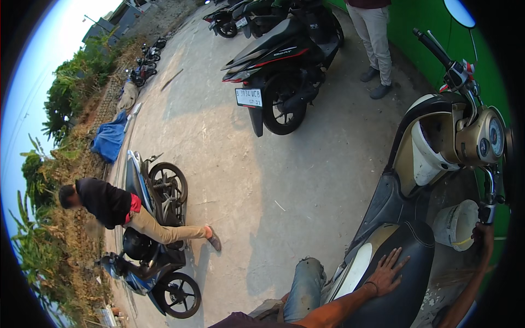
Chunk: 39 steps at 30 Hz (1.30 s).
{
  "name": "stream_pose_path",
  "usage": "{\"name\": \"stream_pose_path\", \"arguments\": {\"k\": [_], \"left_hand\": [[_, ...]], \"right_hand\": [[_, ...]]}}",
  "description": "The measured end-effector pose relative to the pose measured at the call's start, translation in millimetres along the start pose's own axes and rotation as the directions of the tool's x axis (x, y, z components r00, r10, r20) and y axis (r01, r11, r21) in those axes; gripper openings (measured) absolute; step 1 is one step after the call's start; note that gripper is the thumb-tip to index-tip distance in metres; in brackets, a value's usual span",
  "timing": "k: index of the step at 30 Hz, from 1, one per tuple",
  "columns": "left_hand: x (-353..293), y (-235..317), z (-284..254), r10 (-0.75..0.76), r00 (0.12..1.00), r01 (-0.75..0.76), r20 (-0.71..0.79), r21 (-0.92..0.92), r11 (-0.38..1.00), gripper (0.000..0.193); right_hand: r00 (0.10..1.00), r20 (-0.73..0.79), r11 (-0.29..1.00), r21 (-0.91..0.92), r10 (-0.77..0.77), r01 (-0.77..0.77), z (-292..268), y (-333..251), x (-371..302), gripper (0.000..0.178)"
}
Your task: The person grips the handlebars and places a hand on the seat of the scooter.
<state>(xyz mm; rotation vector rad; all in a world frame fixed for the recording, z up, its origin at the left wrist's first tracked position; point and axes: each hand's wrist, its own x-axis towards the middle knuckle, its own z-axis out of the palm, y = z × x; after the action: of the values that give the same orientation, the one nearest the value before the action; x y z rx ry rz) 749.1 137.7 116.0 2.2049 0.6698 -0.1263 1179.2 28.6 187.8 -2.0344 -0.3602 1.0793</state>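
A beige and black scooter (pixel 400 206) stands along my right side, its front toward the green wall. My left hand (pixel 384 275) lies flat on its black seat (pixel 416 243), fingers spread and holding nothing. A dark band circles that wrist. At the far right, my right hand (pixel 482 236) is closed round the nearer handlebar grip (pixel 486 214); part of its fingers is hidden by the grip. The round speedometer (pixel 495 136) sits between the two handlebar ends. The other grip (pixel 431 48) is untouched. My jeans-clad leg (pixel 304 290) is beside the scooter.
A white bucket (pixel 458 223) stands beyond the seat by the green wall (pixel 415 27). A black scooter (pixel 290 60) is parked ahead. One person in pale trousers (pixel 373 38) stands near it. At left, another person (pixel 109 205) is at a blue motorbike (pixel 158 257).
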Motion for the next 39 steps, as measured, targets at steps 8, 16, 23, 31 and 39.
{"name": "stream_pose_path", "arguments": {"k": [8, 16, 23, 31, 39], "left_hand": [[0, -3, 9, 0.018, 0.996, -0.019, -0.082, -0.013, 1.000, 0.068], [-12, -9, 12, 0.003, 0.997, -0.005, -0.076, -0.020, 1.000, 0.067], [-52, -14, 24, 0.037, 0.993, -0.031, -0.110, 0.051, 0.998, 0.066], [-37, 3, 15, 0.016, 0.998, -0.012, -0.068, 0.051, 0.999, 0.066], [-6, -2, 2, -0.049, 0.996, 0.048, -0.075, -0.026, 0.999, 0.067]], "right_hand": [[0.705, -0.579, 0.883, -0.447, -0.410, 0.147, -27, 68, 54, 0.035], [0.746, -0.577, 0.875, -0.485, -0.333, 0.016, 5, 24, 31, 0.037], [0.664, -0.682, 0.915, -0.402, -0.307, 0.009, 75, -5, -65, 0.035], [0.601, -0.642, 0.824, -0.564, -0.477, 0.052, 49, -1, -57, 0.038], [0.613, -0.658, 0.848, -0.529, -0.436, 0.035, 65, -33, -24, 0.040]]}}
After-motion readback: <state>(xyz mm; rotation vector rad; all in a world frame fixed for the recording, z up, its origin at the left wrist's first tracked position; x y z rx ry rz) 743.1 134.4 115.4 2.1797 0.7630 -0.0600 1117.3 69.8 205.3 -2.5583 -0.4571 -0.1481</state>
